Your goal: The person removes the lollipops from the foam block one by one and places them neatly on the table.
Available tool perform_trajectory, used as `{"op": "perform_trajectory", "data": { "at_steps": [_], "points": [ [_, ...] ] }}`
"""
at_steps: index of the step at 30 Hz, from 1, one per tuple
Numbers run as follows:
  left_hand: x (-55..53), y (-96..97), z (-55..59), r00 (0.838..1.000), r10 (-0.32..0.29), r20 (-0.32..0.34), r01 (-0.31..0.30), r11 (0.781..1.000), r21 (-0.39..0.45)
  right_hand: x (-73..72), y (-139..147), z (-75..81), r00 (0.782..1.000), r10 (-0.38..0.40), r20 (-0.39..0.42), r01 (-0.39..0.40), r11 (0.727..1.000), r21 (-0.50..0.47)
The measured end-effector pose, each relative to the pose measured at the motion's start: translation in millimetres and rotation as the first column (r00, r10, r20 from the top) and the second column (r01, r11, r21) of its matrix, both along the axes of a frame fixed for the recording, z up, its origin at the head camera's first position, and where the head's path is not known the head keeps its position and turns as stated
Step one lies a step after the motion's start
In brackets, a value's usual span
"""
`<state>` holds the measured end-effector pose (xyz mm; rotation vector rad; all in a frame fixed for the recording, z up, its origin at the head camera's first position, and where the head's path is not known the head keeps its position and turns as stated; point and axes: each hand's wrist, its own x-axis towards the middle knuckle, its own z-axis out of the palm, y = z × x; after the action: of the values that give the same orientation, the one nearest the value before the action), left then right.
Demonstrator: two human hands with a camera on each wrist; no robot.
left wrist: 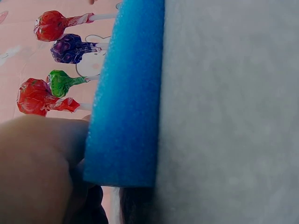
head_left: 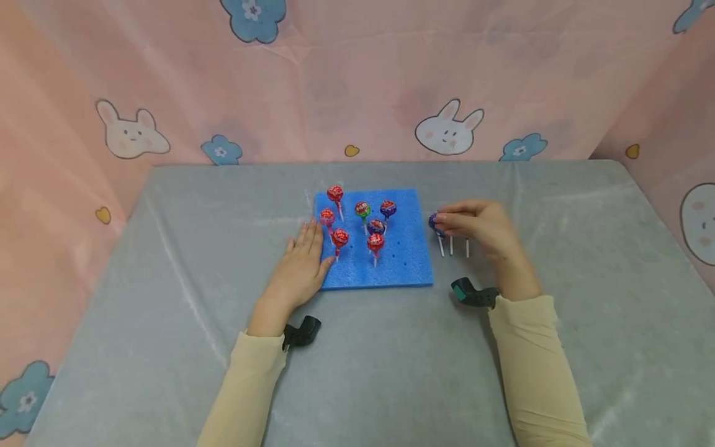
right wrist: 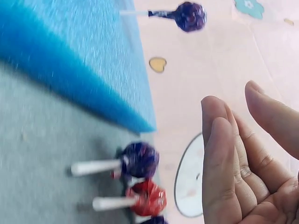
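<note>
A: What is nearest?

B: Two cream sleeves [head_left: 246, 382], a dark wrist camera [head_left: 304, 331] strapped at each cuff

A: And the hands beyond them?

B: The left hand [head_left: 298, 267] lies flat along the left edge of a blue foam block [head_left: 413, 273], its grip spread, fingers straight. The right hand [head_left: 483, 226] hangs over the worktop [head_left: 368, 372] just right of that block, its grip loosely parted, pinching nothing in the right wrist view

A: What is under it?

B: Three loose lollipops, sticks towards the person: a purple-wrapped lollipop [right wrist: 140, 159] nearest the foam, a red-wrapped lollipop [right wrist: 148, 197], then a second purple one, mostly cut off in that view. From the head, the fingertips overlap the first; I cannot tell whether they touch

A: And in the foam?

B: Seven lollipops stand on their sticks: three red along the left, a red one [head_left: 375, 242] at the front, two purple behind it, and a green-and-red one [head_left: 362, 208]. Small holes dot the bare part

A: Farthest off?

B: A pink curtain [head_left: 346, 81] printed with rabbit faces and blue flowers
</note>
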<state>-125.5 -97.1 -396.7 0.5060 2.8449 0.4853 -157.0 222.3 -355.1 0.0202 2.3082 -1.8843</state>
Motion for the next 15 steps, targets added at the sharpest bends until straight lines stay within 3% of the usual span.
{"op": "perform_trajectory", "data": {
  "at_steps": [8, 15],
  "points": [
    [0.7, 0.4, -0.4, 1.0, -0.002, -0.014, 0.002, 1.0, 0.013, -5.0, -17.9, 7.2, 0.999, 0.046, -0.011, -0.043, 0.982, 0.182],
    [1.1, -0.2, 0.3, 1.0, -0.002, -0.009, 0.002, 1.0, 0.011, -11.9, -36.3, 10.5, 0.998, 0.065, -0.016, -0.062, 0.988, 0.14]
  ]
}}
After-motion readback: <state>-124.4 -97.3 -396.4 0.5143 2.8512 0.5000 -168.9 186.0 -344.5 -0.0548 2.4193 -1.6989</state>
